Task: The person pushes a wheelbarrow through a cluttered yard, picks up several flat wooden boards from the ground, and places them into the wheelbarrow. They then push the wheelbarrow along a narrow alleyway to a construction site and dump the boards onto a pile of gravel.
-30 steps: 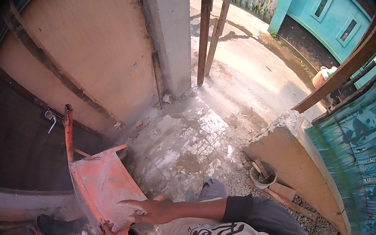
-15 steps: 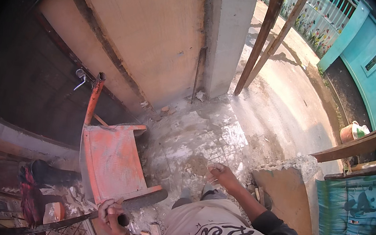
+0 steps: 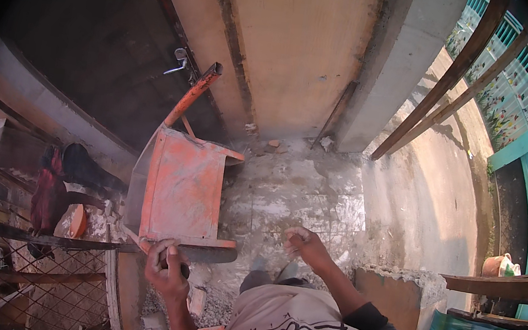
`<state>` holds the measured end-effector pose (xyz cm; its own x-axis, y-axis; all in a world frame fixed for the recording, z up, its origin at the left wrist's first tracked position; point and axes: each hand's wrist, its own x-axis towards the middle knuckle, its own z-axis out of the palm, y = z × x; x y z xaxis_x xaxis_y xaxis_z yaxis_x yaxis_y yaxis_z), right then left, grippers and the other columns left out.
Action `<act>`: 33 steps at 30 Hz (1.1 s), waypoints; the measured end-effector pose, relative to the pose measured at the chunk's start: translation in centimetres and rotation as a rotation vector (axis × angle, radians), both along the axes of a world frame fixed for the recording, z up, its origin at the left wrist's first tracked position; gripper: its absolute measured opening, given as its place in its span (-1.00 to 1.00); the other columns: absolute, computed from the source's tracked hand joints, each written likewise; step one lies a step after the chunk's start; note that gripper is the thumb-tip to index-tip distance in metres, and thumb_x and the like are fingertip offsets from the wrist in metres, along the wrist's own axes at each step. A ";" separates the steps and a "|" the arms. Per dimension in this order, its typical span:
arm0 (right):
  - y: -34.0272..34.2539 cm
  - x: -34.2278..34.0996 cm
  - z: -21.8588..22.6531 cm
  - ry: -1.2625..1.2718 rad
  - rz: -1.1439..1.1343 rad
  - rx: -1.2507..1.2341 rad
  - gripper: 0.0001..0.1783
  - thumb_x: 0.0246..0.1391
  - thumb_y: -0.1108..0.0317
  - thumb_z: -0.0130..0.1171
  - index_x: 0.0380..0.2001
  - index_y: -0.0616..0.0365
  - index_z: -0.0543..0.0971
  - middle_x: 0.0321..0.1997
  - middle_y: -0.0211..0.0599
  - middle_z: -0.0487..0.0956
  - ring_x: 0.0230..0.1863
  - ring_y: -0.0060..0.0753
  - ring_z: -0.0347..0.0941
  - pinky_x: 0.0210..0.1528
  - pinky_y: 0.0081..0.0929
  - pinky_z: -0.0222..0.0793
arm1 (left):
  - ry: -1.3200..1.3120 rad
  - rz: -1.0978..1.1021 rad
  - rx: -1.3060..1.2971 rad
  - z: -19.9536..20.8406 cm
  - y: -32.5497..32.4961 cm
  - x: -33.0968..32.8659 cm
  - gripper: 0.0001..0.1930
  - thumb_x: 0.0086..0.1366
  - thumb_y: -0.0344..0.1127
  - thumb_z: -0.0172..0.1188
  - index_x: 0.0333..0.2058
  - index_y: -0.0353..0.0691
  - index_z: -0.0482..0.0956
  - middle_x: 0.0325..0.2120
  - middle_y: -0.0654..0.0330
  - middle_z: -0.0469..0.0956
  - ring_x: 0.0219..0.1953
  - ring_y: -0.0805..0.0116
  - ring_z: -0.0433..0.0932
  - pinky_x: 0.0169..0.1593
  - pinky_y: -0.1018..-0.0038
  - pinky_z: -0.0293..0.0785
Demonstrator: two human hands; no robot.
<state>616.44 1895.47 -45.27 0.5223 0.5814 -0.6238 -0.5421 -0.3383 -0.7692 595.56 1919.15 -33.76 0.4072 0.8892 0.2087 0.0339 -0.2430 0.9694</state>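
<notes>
An orange, cement-smeared wheelbarrow (image 3: 186,185) stands at my left, its flat panel facing up. One tubular handle (image 3: 195,94) rises at its far side, open at the end. My left hand (image 3: 166,266) is wrapped round the near handle, whose dark round end (image 3: 184,270) shows beside the fingers. In front of my body, my right hand (image 3: 300,243) hangs in the air with its fingers curled in. Nothing shows in it, and it touches neither the wheelbarrow nor the wall.
A dusty tiled floor (image 3: 300,189) lies ahead, beside a wooden panel (image 3: 298,50) and a concrete column (image 3: 401,70). Slanting wooden posts (image 3: 449,82) border the sunlit road. A broken low wall (image 3: 387,292) is at my right. Wire mesh (image 3: 45,283) and rubble lie at my left.
My view has turned left, so the wheelbarrow and door sit further right in the picture. My left hand stays on the handle; my right hand remains curled in front of me.
</notes>
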 end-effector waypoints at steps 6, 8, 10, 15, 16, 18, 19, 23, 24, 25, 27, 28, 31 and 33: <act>1.5 -2.1 -0.4 0.015 0.138 -0.014 -0.65 0.34 0.19 0.14 0.05 0.18 0.56 -0.28 -0.34 0.64 -0.32 -0.56 0.56 -0.21 -0.53 0.50 | -0.015 0.041 0.059 0.4 -0.3 0.6 -0.85 0.42 -0.41 0.08 -0.17 -0.37 0.55 -0.58 0.21 0.51 -0.59 0.51 0.44 -0.44 0.61 0.34; 1.8 -2.3 -0.3 0.017 0.154 -0.021 -0.65 0.35 0.18 0.13 0.05 0.19 0.56 -0.28 -0.33 0.64 -0.31 -0.55 0.56 -0.22 -0.52 0.50 | -0.028 0.033 0.026 0.3 -0.3 0.6 -0.85 0.42 -0.42 0.07 -0.16 -0.37 0.54 -0.59 0.20 0.51 -0.59 0.52 0.45 -0.45 0.61 0.34; 1.8 -2.8 -0.3 0.013 0.177 -0.016 -0.64 0.37 0.18 0.11 0.05 0.20 0.56 -0.27 -0.32 0.64 -0.31 -0.54 0.56 -0.22 -0.51 0.50 | -0.015 0.025 -0.025 -0.1 -0.1 0.2 -0.85 0.42 -0.45 0.06 -0.13 -0.38 0.53 -0.57 0.20 0.53 -0.57 0.54 0.47 -0.47 0.58 0.33; 2.6 -3.9 0.4 0.021 0.182 0.034 -0.67 0.39 0.19 0.09 0.04 0.19 0.55 -0.28 -0.27 0.63 -0.29 -0.46 0.60 -0.20 -0.49 0.54 | -0.033 -0.026 -0.026 0.2 0.2 -0.4 -0.86 0.40 -0.47 0.10 -0.13 -0.39 0.55 -0.54 0.23 0.55 -0.54 0.58 0.49 -0.45 0.62 0.36; 2.7 -4.3 0.5 0.035 0.174 0.045 -0.67 0.39 0.20 0.08 0.04 0.19 0.55 -0.29 -0.26 0.63 -0.30 -0.45 0.60 -0.21 -0.48 0.55 | -0.036 -0.043 -0.029 0.1 0.3 -0.7 -0.86 0.39 -0.47 0.12 -0.14 -0.39 0.56 -0.53 0.24 0.56 -0.53 0.58 0.50 -0.44 0.62 0.37; 3.2 -5.1 0.3 0.025 0.170 0.056 -0.67 0.37 0.21 0.10 0.03 0.21 0.54 -0.28 -0.24 0.64 -0.34 -0.44 0.60 -0.24 -0.49 0.56 | -0.028 -0.068 0.039 -0.7 0.6 -1.3 -0.85 0.34 -0.48 0.17 -0.15 -0.38 0.59 -0.50 0.23 0.59 -0.51 0.58 0.53 -0.42 0.63 0.41; 3.4 -5.6 0.5 0.019 0.171 0.051 -0.68 0.37 0.22 0.11 0.03 0.22 0.54 -0.28 -0.23 0.64 -0.34 -0.44 0.60 -0.25 -0.49 0.56 | -0.016 -0.076 0.107 -1.0 0.7 -1.6 -0.85 0.31 -0.49 0.21 -0.16 -0.38 0.61 -0.49 0.22 0.60 -0.50 0.58 0.54 -0.41 0.63 0.42; 4.7 -8.4 1.8 0.029 0.172 0.033 -0.70 0.37 0.24 0.09 0.01 0.21 0.56 -0.30 -0.28 0.64 -0.33 -0.51 0.57 -0.25 -0.55 0.53 | 0.024 -0.178 0.328 -0.8 1.6 -1.7 -0.78 0.16 -0.45 0.34 -0.20 -0.33 0.65 -0.49 0.12 0.64 -0.53 0.39 0.59 -0.40 0.50 0.49; 5.2 -9.1 2.3 0.038 0.170 0.027 -0.71 0.38 0.25 0.08 0.01 0.20 0.57 -0.32 -0.31 0.63 -0.33 -0.54 0.56 -0.25 -0.56 0.51 | 0.048 -0.186 0.372 -0.3 1.8 -1.8 -0.79 0.15 -0.42 0.34 -0.22 -0.31 0.65 -0.50 0.13 0.63 -0.55 0.34 0.58 -0.41 0.47 0.49; 5.8 -9.8 2.9 0.022 0.142 0.059 -0.71 0.40 0.26 0.05 0.02 0.20 0.56 -0.31 -0.32 0.62 -0.31 -0.55 0.55 -0.24 -0.57 0.50 | 0.067 -0.197 0.412 0.0 1.8 -1.9 -0.81 0.15 -0.39 0.34 -0.25 -0.29 0.66 -0.51 0.13 0.62 -0.56 0.30 0.58 -0.41 0.44 0.48; 7.5 -10.9 4.9 -0.130 0.044 0.143 -0.70 0.40 0.26 0.05 0.03 0.21 0.55 -0.28 -0.30 0.62 -0.26 -0.53 0.54 -0.19 -0.55 0.49 | 0.115 -0.218 0.444 0.2 2.0 -2.1 -0.83 0.15 -0.34 0.33 -0.30 -0.25 0.66 -0.54 0.13 0.60 -0.57 0.22 0.56 -0.43 0.37 0.47; 8.5 -11.3 6.3 -0.209 -0.009 0.187 -0.70 0.41 0.26 0.04 0.04 0.21 0.54 -0.26 -0.29 0.61 -0.23 -0.52 0.54 -0.16 -0.54 0.48 | 0.141 -0.230 0.437 0.2 2.0 -2.2 -0.84 0.15 -0.31 0.32 -0.33 -0.24 0.65 -0.55 0.13 0.59 -0.57 0.18 0.55 -0.43 0.34 0.46; 12.1 -13.1 12.1 -0.652 -0.163 0.245 -0.72 0.41 0.28 0.03 0.02 0.22 0.56 -0.12 -0.24 0.59 -0.09 -0.43 0.52 0.04 -0.45 0.41 | 0.211 -0.267 0.388 0.0 2.3 -3.0 -0.82 0.17 -0.24 0.31 -0.34 -0.22 0.64 -0.54 0.11 0.58 -0.49 0.09 0.58 -0.35 0.28 0.47; 14.2 -14.3 14.8 -0.844 -0.225 0.385 -0.72 0.39 0.29 0.06 0.00 0.24 0.57 -0.06 -0.21 0.58 -0.02 -0.37 0.50 0.14 -0.42 0.35 | 0.243 -0.284 0.373 0.0 2.4 -3.1 -0.79 0.16 -0.21 0.31 -0.34 -0.23 0.62 -0.53 0.10 0.57 -0.44 0.06 0.59 -0.31 0.26 0.48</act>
<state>602.13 1909.66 -30.51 0.8372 0.4991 0.2234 0.2216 0.0639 -0.9730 592.50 1921.58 -33.71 0.6974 0.6199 0.3597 0.1293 -0.6025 0.7876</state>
